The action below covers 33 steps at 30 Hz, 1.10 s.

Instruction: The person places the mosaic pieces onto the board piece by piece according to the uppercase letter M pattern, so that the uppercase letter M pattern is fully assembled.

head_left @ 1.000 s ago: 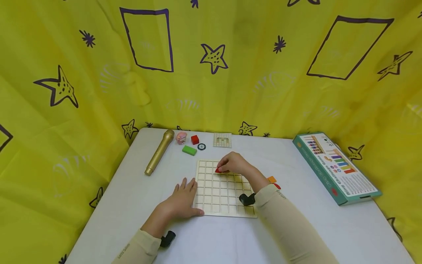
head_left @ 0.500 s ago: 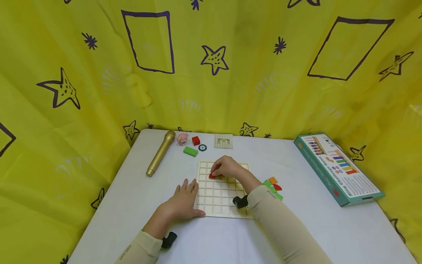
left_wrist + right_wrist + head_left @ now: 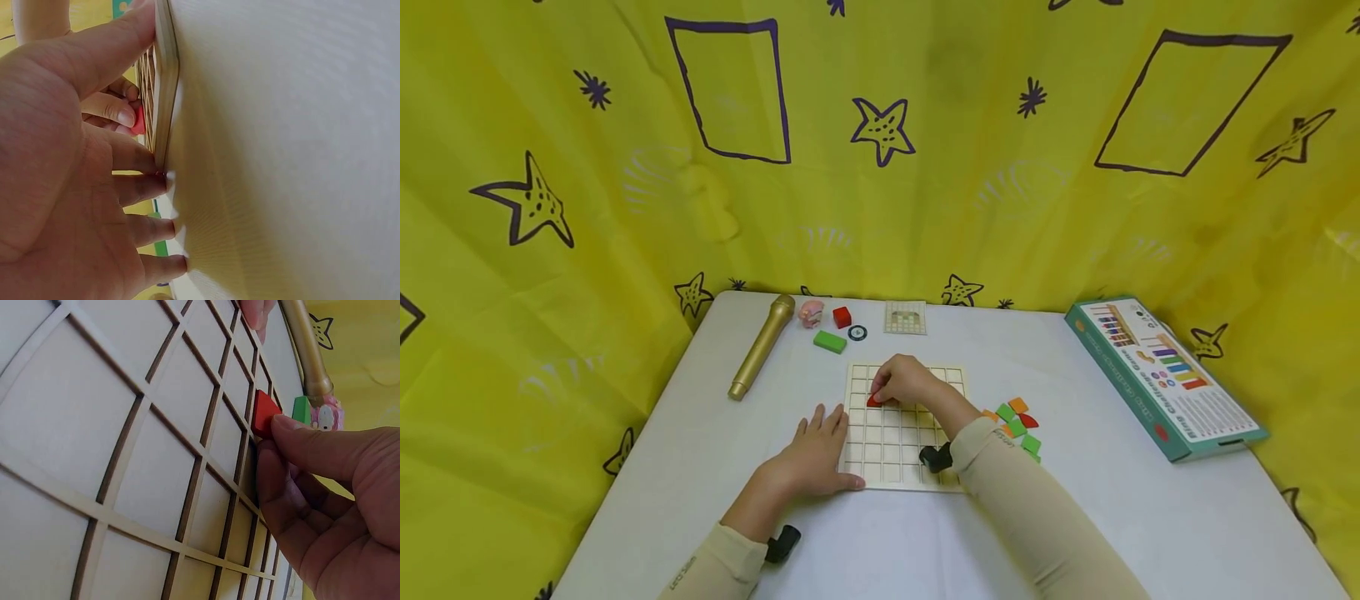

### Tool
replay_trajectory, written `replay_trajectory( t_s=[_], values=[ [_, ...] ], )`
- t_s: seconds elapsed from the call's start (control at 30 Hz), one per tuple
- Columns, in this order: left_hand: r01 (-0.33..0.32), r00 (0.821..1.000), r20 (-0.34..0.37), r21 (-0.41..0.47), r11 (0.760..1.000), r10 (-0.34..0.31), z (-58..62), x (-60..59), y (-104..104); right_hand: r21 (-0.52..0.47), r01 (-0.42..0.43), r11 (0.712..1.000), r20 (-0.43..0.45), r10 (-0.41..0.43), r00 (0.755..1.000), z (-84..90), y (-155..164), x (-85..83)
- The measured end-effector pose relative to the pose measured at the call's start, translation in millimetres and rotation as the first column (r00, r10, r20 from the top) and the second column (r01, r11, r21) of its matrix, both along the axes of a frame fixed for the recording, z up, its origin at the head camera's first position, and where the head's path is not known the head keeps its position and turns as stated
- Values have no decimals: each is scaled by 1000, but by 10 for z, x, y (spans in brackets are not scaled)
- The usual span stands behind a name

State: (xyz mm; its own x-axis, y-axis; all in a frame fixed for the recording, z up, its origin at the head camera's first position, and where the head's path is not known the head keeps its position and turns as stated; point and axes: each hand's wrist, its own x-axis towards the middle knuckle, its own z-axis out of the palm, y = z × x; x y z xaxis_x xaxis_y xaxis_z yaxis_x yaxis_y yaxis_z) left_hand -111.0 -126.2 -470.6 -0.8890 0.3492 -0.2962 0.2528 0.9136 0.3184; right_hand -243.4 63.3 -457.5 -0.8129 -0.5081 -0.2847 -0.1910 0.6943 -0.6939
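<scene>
Yellow starred cloth backed the white surface (image 3: 1075, 517). Right hand (image 3: 906, 382) pinched one red piece (image 3: 874, 401) onto the grid board (image 3: 887, 454) — left hand (image 3: 816, 454) lay flat, steadying its edge; loose pieces (image 3: 1017, 421) remained unplaced, judging by the empty cells.

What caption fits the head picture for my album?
Right hand pinches a red piece on the grid board; left hand steadies its edge.

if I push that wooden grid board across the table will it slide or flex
The wooden grid board looks thin, flat and rigid, so it would probably slide rather than flex. The left hand presses flat at its left edge, which suggests it shifts easily on the smooth white table. It seems light.
</scene>
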Motion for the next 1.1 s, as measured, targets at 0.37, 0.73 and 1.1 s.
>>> replay_trajectory(
  t_s=[0.37, 0.73, 1.1],
  values=[
    [10, 1000, -3, -10, 1000, -10, -22, -1, 1, 34, 10, 999, -45, -8, 999, -11, -30, 36],
    [12, 1000, -4, -14, 1000, -12, -4, -21, -6, 37, 6, 999, -67, -3, 998, -16, -63, 29],
    [20, 1000, -21, -25, 999, -21, -23, -13, 5, 9, 35, 999, -96, -34, 995, -86, -33, 89]
  ],
)
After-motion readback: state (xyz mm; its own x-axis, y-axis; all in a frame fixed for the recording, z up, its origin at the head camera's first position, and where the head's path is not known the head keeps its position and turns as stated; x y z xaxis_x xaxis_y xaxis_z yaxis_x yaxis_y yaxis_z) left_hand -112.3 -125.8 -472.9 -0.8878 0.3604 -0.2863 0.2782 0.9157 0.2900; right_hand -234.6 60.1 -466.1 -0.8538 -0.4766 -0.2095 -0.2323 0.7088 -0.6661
